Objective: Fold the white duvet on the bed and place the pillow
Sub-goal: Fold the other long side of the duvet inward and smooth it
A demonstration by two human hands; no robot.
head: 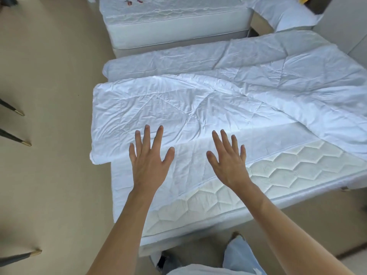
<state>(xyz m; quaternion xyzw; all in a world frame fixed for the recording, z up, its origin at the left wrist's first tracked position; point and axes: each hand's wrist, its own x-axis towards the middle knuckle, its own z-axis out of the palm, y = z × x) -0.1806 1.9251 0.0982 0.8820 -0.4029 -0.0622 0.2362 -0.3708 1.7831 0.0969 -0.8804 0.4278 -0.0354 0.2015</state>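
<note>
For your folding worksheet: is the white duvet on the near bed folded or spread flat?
Partly folded: the duvet lies doubled in layers, with one folded edge on top and bare mattress showing.

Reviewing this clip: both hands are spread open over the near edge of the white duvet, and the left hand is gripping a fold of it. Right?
Not quite. In the head view the left hand grips nothing; its fingers are straight and spread, like the right hand. Both are open over the near edge of the white duvet.

White duvet (pixel 198 100) lies rumpled across the bed (pixel 288 165), folded over in layers, its left corner overhanging at nine o'clock; white pillow (pixel 286 14) sits off beyond at one o'clock
</note>
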